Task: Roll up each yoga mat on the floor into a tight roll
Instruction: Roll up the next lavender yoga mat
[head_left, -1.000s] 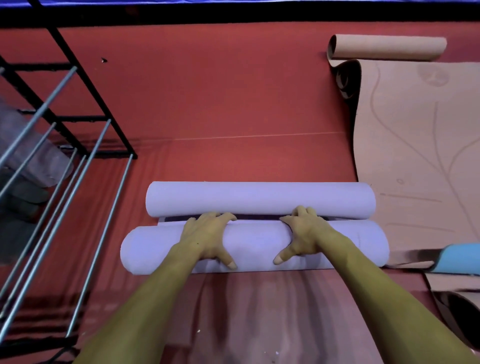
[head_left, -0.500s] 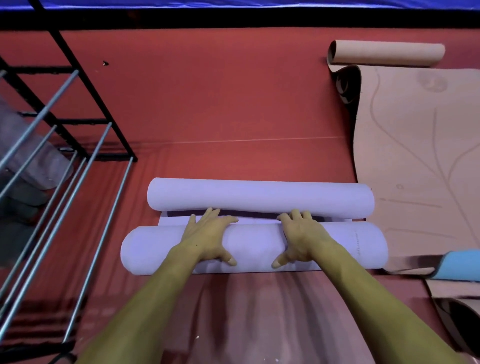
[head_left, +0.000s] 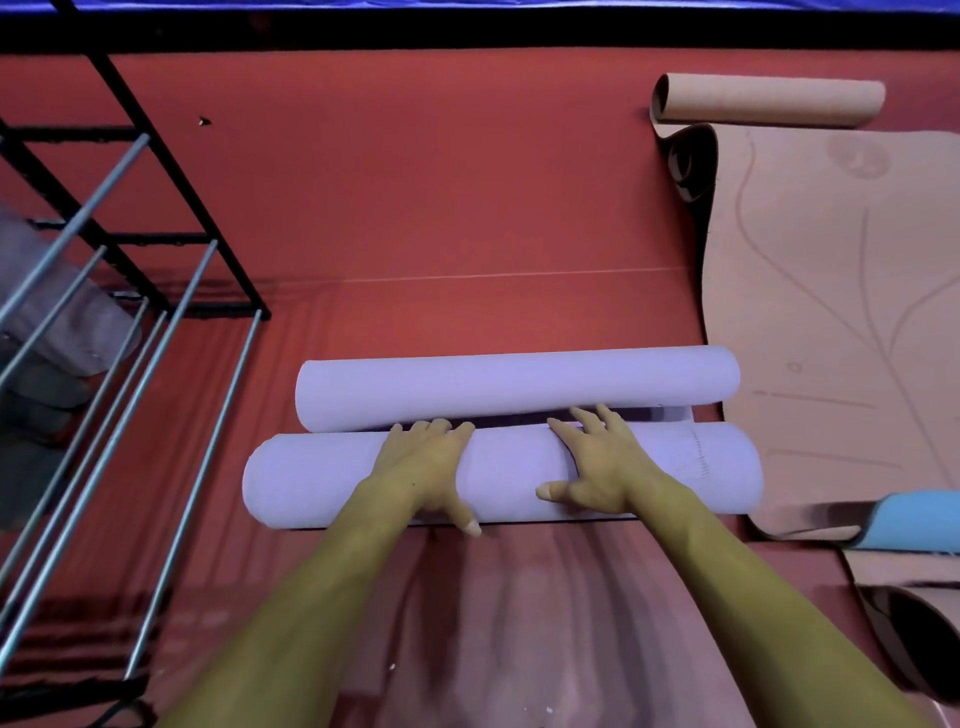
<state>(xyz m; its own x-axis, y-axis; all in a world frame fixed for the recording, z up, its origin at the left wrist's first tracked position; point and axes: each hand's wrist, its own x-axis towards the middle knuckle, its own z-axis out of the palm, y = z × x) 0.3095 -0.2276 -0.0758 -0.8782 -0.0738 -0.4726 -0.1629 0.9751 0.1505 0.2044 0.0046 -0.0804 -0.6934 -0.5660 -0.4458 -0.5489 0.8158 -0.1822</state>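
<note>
Near roll (head_left: 498, 478) pushed up since a second ago, now almost touching far roll (head_left: 519, 387), mid-frame on floor (head_left: 415, 208). Left hand (head_left: 434, 465) and right hand (head_left: 597, 462) flat, fingers straight, pressing. Nearly rolled.

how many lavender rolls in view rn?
2. Near roll lies under both hands, left hand and right hand; far roll lies right behind it. A strip between suggests one mat.

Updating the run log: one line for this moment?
left hand: pressing near lavender roll | right hand: same | far lavender roll: nearly touching | tan mat: unrolled
</note>
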